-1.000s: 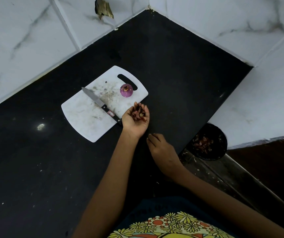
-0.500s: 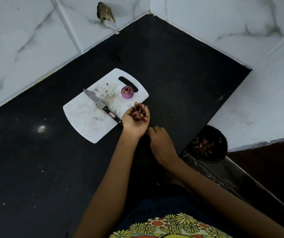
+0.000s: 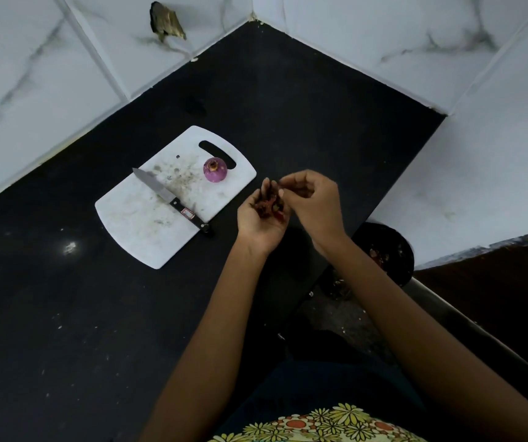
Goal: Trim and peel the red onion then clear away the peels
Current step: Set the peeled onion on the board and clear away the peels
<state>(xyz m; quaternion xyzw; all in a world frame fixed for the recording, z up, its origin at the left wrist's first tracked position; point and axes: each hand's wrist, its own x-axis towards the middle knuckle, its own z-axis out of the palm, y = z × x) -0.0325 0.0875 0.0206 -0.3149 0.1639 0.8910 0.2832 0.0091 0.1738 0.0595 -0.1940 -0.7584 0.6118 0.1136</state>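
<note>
1. We see the peeled red onion (image 3: 215, 170) sitting on the white cutting board (image 3: 135, 224), near the board's handle slot, its trimmed end facing up
2. A knife (image 3: 170, 198) lies diagonally across the board, blade toward the wall and black handle reaching the board's near edge; it touches neither hand
3. The board rests on the black table (image 3: 64, 314), which is flecked with pale crumbs and runs into a corner of white marbled wall tiles (image 3: 32, 74)
4. Our left hand (image 3: 261, 218) is held palm up just to the right of the board, above the table; its grip is a loose cup holding a small heap of dark red onion peels (image 3: 269, 204)
5. Our right hand (image 3: 312, 199) is just beside the left, its fingertips pinched together at the top of the heap; the grip is narrow, and we think it nips a scrap of peel, though the piece is too small to make out clearly
6. Below the table's right edge stands a dark round bin (image 3: 387, 250) with reddish scraps inside, partly hidden by the right forearm
7. A broken patch (image 3: 165, 22) shows in the wall tile above the board
8. The onion is well apart from both hands, with bare board between it and the knife
</note>
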